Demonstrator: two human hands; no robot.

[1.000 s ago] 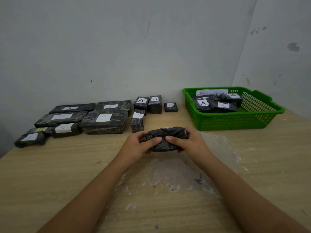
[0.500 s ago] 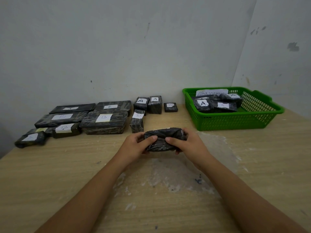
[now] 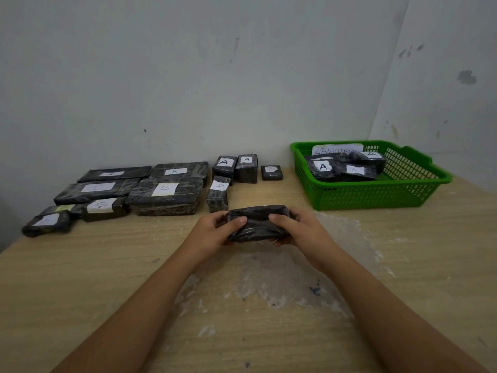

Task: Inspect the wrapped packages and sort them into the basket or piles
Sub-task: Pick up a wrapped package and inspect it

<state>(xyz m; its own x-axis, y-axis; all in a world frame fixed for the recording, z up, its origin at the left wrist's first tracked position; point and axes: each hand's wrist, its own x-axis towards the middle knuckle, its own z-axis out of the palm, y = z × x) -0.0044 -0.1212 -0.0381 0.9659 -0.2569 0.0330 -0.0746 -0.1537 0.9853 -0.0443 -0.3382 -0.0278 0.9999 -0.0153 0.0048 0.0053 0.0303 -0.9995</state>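
Observation:
A black wrapped package (image 3: 257, 224) is held just above the middle of the wooden table (image 3: 80, 278). My left hand (image 3: 215, 232) grips its left end with the thumb over the top. My right hand (image 3: 298, 230) grips its right end the same way. No label shows on the package's visible side. A green basket (image 3: 376, 196) at the back right carries a white "ABNormal" sign (image 3: 336, 150) and several black packages labelled A (image 3: 322, 168).
Piles of black labelled packages lie at the back left: flat ones marked B (image 3: 164, 195) and A (image 3: 113, 174), small blocks marked A (image 3: 224, 166), B (image 3: 271, 172) and D (image 3: 217, 196). White walls meet behind the basket. White smears cover the table under my hands.
The package has been turned slightly in both hands and held a little closer to the far piles. Nothing else has moved.

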